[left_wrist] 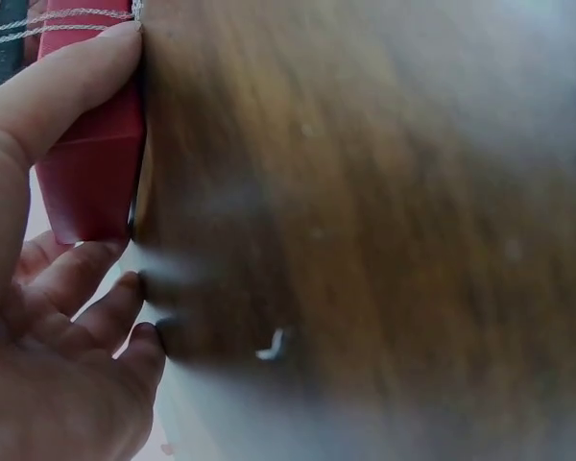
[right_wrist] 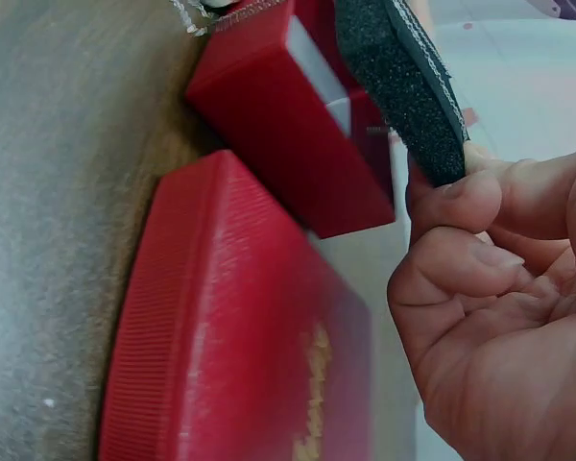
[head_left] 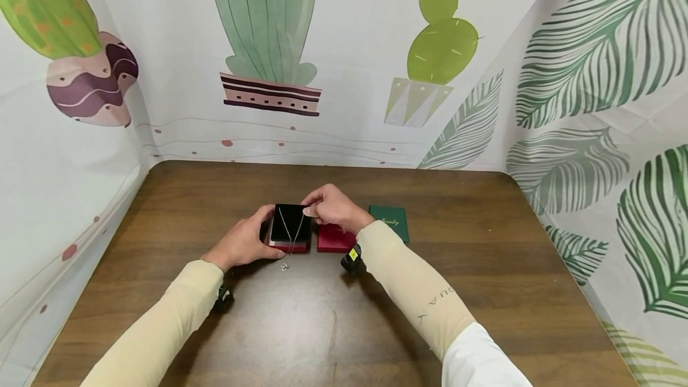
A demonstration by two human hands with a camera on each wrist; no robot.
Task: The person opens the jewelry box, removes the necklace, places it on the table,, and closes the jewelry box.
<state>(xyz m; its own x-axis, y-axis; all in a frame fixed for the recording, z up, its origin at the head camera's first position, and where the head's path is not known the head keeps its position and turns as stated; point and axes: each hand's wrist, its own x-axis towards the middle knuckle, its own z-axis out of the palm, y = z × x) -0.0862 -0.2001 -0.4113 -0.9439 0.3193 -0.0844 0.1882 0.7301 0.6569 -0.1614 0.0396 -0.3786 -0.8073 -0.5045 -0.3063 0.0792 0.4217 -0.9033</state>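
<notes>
A small red jewelry box (head_left: 292, 249) stands on the table, steadied by my left hand (head_left: 242, 242), thumb along its front and fingers at its left side. Its black foam pad (right_wrist: 398, 91) is tilted up out of the box in the right wrist view. My right hand (head_left: 334, 206) pinches the pad at its far right corner between thumb and fingers. Draped in a V over the pad is a silver chain necklace (head_left: 292, 239), whose pendant (head_left: 284, 267) hangs past the box front. My left thumb touches the chain in the left wrist view.
Right of the box lies a red lid (head_left: 333, 240) with gold lettering, partly under my right wrist. Behind that wrist is a green booklet (head_left: 391, 220) printed with gold script. A patterned cloth (head_left: 355, 136) hangs along the table's back edge.
</notes>
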